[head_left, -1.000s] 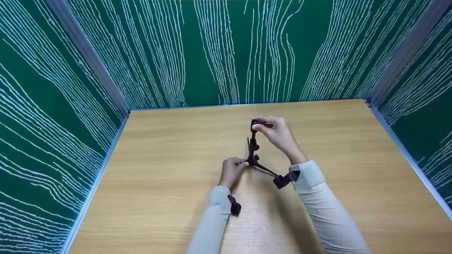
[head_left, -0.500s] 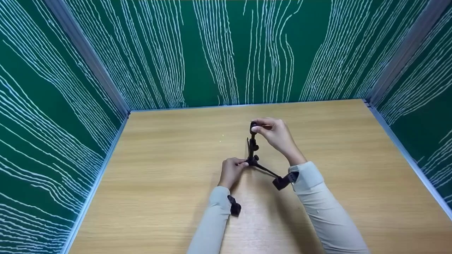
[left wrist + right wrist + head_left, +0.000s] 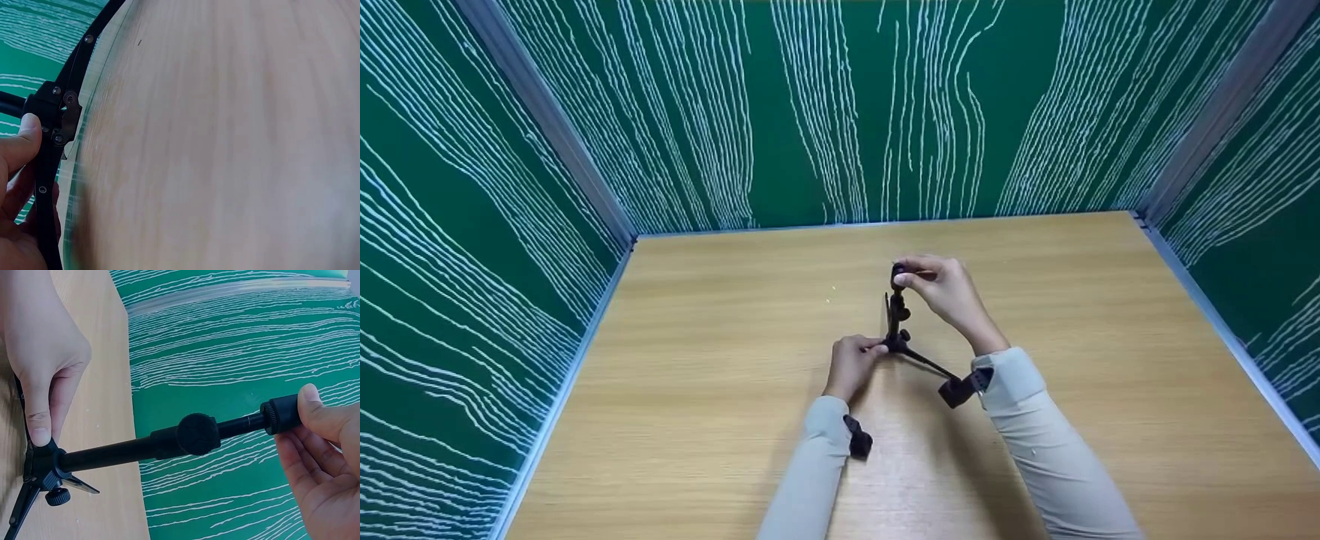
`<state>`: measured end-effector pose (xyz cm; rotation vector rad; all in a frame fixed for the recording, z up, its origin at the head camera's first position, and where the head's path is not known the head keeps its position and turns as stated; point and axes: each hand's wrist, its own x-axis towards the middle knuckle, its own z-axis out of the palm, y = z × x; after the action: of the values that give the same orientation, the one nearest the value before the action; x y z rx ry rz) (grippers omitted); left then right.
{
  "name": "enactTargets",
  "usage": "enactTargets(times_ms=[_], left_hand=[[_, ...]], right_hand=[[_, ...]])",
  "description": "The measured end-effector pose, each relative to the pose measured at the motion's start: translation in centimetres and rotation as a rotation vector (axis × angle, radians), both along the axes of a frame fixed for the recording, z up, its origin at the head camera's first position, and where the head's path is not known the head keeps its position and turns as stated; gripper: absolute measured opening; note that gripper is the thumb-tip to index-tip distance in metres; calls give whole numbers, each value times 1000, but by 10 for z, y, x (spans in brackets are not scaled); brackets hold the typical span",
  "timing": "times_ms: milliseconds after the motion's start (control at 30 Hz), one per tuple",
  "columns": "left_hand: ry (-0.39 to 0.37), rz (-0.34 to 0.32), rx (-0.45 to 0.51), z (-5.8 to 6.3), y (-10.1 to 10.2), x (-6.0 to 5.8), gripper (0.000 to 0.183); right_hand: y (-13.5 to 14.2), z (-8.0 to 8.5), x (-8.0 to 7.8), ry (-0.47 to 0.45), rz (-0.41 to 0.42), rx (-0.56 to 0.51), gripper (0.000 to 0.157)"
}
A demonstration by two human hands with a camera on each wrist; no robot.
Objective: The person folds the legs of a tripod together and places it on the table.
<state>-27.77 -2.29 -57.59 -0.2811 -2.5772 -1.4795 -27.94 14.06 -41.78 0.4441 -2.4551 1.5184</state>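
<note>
A small black tripod stand (image 3: 894, 322) stands on the wooden table with its legs spread. My left hand (image 3: 849, 366) pinches the base hub (image 3: 48, 109) beside a riveted leg (image 3: 45, 197), thumb on the hub. Higher up, my right hand (image 3: 951, 294) grips the top cap (image 3: 286, 413) between thumb and fingers. In the right wrist view, a thin inner tube (image 3: 242, 426) runs from that cap into the thicker column (image 3: 112, 454), with a round knob (image 3: 198, 433) at the joint. A smaller knob (image 3: 57, 496) sits at the hub.
The light wooden table (image 3: 720, 315) is bounded by green panels (image 3: 795, 165) with wavy white lines. Grey metal posts (image 3: 577, 150) stand at the corners. Black wrist cameras (image 3: 860, 442) are strapped to both sleeves.
My right hand has moved slightly down with the top cap, so less of the inner tube shows above the column. My left hand and the base have stayed put.
</note>
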Motion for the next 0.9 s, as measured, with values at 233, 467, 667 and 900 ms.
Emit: enactTargets(times_ms=[233, 467, 667, 900], left_hand=[[6, 4, -9, 0, 0, 0, 15], [12, 10, 2, 1, 0, 0, 14], [14, 8, 7, 1, 0, 1, 14], [10, 4, 4, 2, 1, 1, 13]], right_hand=[[1, -5, 1, -34, -4, -2, 25], [0, -9, 0, -51, -2, -14, 26], [0, -13, -1, -39, -5, -12, 25], [-1, -17, -1, -12, -1, -5, 25]])
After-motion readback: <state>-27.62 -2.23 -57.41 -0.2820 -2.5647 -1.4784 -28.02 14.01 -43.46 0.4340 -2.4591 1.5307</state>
